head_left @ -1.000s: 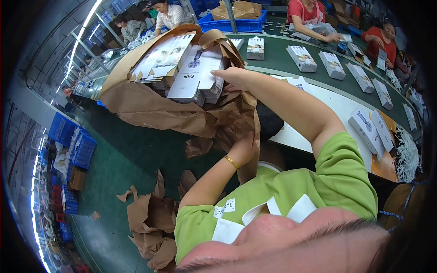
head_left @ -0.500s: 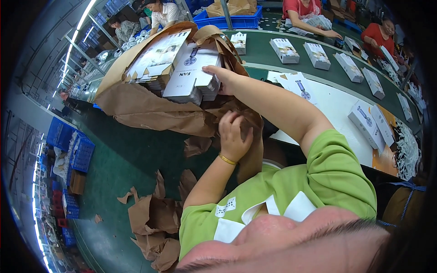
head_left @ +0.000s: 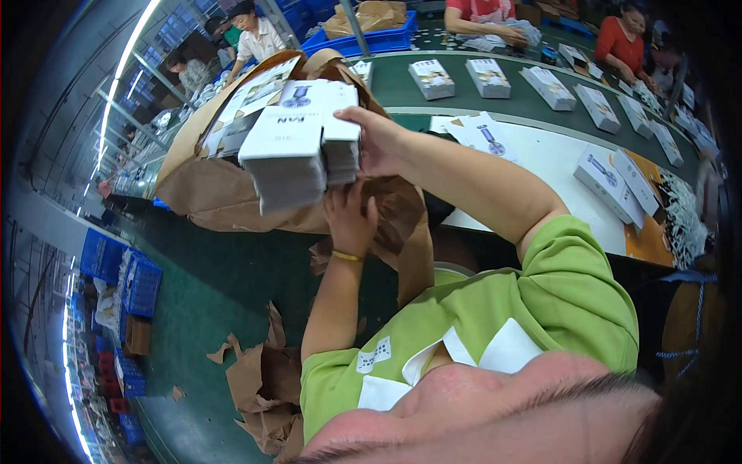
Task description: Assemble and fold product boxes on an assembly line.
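Note:
A thick stack of flat, unfolded white cartons printed with a fan is raised and tilted over an opened brown paper wrapping. My right hand grips the stack's right side, its thumb on top and its other fingers mostly hidden. Below, at the stack's lower right edge, is my left hand. Its fingers point up and are apart, with the tips at the cartons; whether they bear any weight is hidden. More flat cartons lie behind in the wrapping.
Folded boxes stand along a green conveyor at the back, where co-workers sit. On the white table at right are cartons and a box. Torn brown paper litters the floor; blue crates stand at left.
The carton stack has come up and toward me, tilting so its near edges show. My right hand stays on it. My left hand has moved left to the stack's lower edge.

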`<state>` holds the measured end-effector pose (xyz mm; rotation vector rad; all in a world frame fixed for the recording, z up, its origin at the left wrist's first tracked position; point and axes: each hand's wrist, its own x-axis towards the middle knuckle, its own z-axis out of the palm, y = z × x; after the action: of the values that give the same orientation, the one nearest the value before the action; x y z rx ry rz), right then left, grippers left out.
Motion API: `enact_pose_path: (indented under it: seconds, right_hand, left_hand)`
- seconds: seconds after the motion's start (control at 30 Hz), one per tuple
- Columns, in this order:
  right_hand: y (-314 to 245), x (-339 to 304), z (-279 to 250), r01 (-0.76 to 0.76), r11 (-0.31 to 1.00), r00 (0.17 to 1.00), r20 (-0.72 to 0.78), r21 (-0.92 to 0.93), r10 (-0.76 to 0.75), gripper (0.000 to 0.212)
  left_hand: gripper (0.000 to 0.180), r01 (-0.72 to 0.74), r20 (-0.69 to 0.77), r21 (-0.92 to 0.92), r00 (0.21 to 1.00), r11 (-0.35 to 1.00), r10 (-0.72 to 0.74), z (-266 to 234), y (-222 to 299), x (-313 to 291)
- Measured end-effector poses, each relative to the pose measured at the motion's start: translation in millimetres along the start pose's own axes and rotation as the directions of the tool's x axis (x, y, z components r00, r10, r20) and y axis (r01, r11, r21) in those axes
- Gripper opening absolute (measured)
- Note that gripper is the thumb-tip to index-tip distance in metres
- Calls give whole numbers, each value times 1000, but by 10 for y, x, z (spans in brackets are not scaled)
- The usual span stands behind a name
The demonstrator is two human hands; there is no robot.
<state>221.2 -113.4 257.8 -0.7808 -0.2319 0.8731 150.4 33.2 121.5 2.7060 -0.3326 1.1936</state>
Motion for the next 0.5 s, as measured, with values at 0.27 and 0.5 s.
enact_pose_path:
  seconds: [0.27, 0.5]
  right_hand:
    - [530, -1256, -795, 334, 935, 922, 246, -121, -298, 80]
    - [1073, -2120, -1579, 456, 488, 795, 94, -744, -599, 107]
  left_hand:
    - [72, 504, 622, -691, 780, -518, -71, -462, 60, 102]
    - [58, 653, 650, -755, 733, 57, 202, -186, 824, -22]
